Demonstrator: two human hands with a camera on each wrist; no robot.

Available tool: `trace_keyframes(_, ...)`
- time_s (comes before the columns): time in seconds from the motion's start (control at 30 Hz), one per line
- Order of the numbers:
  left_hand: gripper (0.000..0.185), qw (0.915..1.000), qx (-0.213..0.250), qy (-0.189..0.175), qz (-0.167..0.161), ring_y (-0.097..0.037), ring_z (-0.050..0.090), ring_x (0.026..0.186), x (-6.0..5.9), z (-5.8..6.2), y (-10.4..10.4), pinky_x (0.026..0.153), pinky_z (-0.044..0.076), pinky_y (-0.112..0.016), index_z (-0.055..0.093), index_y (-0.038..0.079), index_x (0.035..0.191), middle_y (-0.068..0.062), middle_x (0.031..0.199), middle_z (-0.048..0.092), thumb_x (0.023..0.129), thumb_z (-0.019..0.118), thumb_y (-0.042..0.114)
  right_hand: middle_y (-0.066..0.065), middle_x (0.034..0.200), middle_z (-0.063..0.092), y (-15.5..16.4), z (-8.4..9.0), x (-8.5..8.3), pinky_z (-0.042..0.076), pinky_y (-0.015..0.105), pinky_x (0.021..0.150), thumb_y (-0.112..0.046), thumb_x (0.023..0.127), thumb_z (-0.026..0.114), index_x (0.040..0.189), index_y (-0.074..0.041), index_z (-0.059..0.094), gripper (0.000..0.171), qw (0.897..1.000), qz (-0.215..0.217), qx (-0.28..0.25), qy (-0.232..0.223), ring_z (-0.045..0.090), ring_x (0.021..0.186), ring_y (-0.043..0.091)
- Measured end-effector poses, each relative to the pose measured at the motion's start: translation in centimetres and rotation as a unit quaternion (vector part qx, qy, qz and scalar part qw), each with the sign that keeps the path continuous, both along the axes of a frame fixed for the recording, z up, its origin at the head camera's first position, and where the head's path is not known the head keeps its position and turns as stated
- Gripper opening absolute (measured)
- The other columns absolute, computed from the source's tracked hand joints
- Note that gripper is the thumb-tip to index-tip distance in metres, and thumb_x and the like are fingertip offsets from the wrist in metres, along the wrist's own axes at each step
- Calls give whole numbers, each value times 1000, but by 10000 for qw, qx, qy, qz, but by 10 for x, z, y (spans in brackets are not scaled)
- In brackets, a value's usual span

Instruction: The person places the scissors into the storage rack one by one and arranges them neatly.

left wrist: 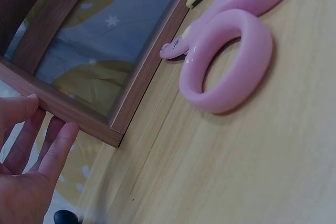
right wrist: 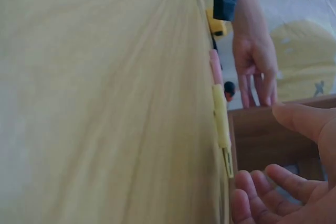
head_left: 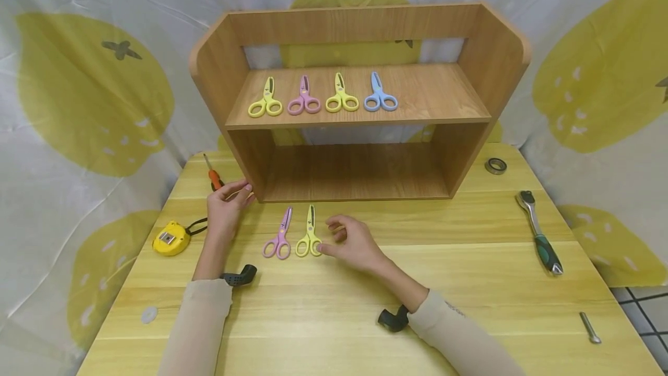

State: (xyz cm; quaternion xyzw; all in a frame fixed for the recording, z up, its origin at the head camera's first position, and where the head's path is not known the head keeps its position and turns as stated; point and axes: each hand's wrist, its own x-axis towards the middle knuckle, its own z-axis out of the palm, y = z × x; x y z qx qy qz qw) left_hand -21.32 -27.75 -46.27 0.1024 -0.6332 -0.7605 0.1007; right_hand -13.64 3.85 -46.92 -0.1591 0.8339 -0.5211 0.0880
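Note:
A pink pair of scissors (head_left: 279,239) (left wrist: 231,61) and a yellow pair (head_left: 309,237) (right wrist: 221,124) lie side by side on the wooden table, just in front of a two-level wooden shelf (head_left: 360,120) (left wrist: 79,108). My right hand (head_left: 347,239) (right wrist: 294,182) rests on the table to the right of the yellow pair. Its fingers are loosely curled, and one fingertip touches the yellow handle ring. My left hand (head_left: 229,202) (left wrist: 31,145) lies with straight fingers against the shelf's lower left corner and holds nothing.
Several scissors, yellow (head_left: 266,101), pink (head_left: 304,99), yellow (head_left: 341,96) and blue (head_left: 380,96), lie in a row on the upper shelf. An orange screwdriver (head_left: 214,176) and a yellow tape measure (head_left: 170,238) lie at the left. A ratchet wrench (head_left: 540,237), metal ring (head_left: 495,165) and bolt (head_left: 590,328) lie at the right.

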Motion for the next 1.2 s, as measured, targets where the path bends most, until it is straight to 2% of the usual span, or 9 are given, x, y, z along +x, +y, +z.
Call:
trace_keyframes(0.17,32,10000,-40,61,8,-17,75,99,-2,-6,-2,97,60,-41,68,-11,123,-7,108,69,93,74,-1,15,122,69,-5,-5,0,62,40,89,-25,84,88,132,-2,62,59,9999,40,99,-59,66,103,27)
trace_keyframes(0.3,31,9999,-46,93,23,-18,75,99,-2,-5,-2,97,60,-41,69,-10,122,-6,107,70,93,74,-1,12,122,69,-8,-13,-2,61,36,89,-27,82,90,131,-3,64,60,9997,38,238,5,65,102,24)
trace_keyframes(0.5,30,10000,-39,6,26,-20,76,98,3,3,1,98,60,-43,68,-13,121,-8,106,70,93,72,-4,6,119,69,-13,-21,-2,55,29,85,-34,79,91,128,-8,66,60,9983,57,575,107,60,100,19)
trace_keyframes(0.73,32,10000,26,-48,-40,-22,75,101,7,12,4,101,57,-46,65,-15,123,-11,108,70,93,72,-5,1,116,67,-18,-26,-3,51,25,78,-39,76,93,125,-11,69,61,9944,8,955,453,56,93,16)
trace_keyframes(0.97,34,9997,-199,-7,-109,-19,76,100,6,10,1,98,59,-41,65,-15,125,-7,107,70,94,71,-4,0,118,67,-24,-30,-3,56,38,99,-40,75,93,125,-13,72,60,9880,-63,1347,750,62,112,20)
trace_keyframes(1.2,34,9996,-251,-22,-123,-19,75,100,5,9,1,98,59,-42,65,-14,125,-7,107,69,93,72,-3,0,107,68,-27,-27,-3,56,31,86,-35,79,90,120,-14,75,48,9841,-201,1560,819,62,100,16)
